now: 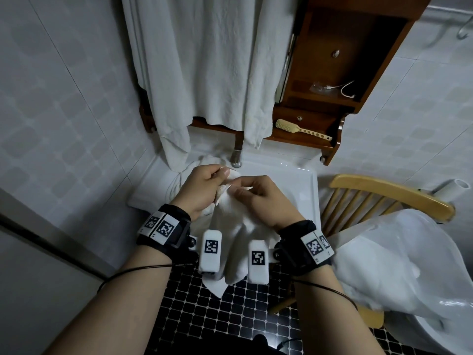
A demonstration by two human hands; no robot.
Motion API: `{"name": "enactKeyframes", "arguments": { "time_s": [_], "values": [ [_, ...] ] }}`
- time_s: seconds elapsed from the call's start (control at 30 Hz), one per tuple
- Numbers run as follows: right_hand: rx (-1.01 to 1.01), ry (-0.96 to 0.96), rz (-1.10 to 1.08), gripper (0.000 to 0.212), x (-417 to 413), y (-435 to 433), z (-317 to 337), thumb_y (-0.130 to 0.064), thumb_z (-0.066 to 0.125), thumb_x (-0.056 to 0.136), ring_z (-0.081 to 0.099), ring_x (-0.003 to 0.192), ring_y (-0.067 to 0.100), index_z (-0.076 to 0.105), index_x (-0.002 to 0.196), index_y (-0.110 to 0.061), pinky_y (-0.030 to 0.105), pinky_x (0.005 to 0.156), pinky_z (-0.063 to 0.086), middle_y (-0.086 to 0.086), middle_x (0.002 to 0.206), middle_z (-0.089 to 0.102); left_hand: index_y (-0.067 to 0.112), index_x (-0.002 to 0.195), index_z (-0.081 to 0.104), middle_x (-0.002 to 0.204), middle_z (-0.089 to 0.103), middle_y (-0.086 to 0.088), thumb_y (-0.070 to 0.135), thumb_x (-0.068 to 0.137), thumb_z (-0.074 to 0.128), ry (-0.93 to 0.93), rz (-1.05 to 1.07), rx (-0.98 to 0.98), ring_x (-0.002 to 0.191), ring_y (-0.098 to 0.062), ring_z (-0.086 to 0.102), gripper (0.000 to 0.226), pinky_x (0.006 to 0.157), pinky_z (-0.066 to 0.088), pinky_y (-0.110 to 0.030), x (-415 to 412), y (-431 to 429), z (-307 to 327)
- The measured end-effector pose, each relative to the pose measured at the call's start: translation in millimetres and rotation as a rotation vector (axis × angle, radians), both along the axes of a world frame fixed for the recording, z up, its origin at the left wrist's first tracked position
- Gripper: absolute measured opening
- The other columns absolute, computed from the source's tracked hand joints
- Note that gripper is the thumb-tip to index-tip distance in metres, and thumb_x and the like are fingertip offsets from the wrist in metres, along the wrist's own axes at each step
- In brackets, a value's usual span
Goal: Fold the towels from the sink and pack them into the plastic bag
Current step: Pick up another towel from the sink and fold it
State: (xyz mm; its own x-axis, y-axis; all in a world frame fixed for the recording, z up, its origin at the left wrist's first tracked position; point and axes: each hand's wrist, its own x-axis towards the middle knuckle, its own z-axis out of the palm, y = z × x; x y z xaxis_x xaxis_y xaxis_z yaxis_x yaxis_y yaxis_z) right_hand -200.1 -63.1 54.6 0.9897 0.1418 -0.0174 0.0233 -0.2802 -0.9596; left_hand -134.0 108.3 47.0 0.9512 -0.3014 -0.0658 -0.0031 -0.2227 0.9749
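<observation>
Both forearms come in from 6 o'clock, each with a black marker band at the wrist. Just past them the left hand (pixel 202 190) and the right hand (pixel 261 198) meet at the top edge of a white towel (pixel 238 231). The left fingers (pixel 225 172) are curled, with the thumb pressed down to pinch a corner of the cloth. The right fingers (pixel 243 193) are also bent and nip the same edge just beside it.

The towel hangs from this double pinch in loose, uneven drapes. It falls over the front rim of the sink (pixel 304 180) and its lowest point dangles above the dark tiled floor (pixel 204 319). It looks soft, limp and unfolded, with no crease set.

I judge this to be the start of folding. The corners are being found, so the next move should be to draw the hands apart along the edge, spread the cloth flat, and then bring the halves together.

At 11 o'clock of the hands a second towel (pixel 176 185) lies bunched in the basin. The plastic bag (pixel 399 257) sits at 4 o'clock, draped on a wooden chair (pixel 384 193) well apart from the hands, and I cannot tell where its mouth is.
</observation>
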Motion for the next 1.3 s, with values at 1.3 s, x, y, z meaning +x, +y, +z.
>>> {"name": "enactKeyframes", "arguments": {
  "time_s": [1.3],
  "values": [
    [-0.322,-0.567,-0.574,0.011,-2,24,-15,-0.009,0.075,0.091,0.069,0.077,0.009,0.070,0.099,-0.015,0.035,0.067,0.055,-0.008,0.087,0.076,0.014,0.106,0.075,0.102,0.079,-0.015,0.020,0.108,0.060,0.109,-0.158,-0.135,0.103,-0.031,0.077,0.016,0.091,0.063,-0.044,-27,5,3]
  ]
}}
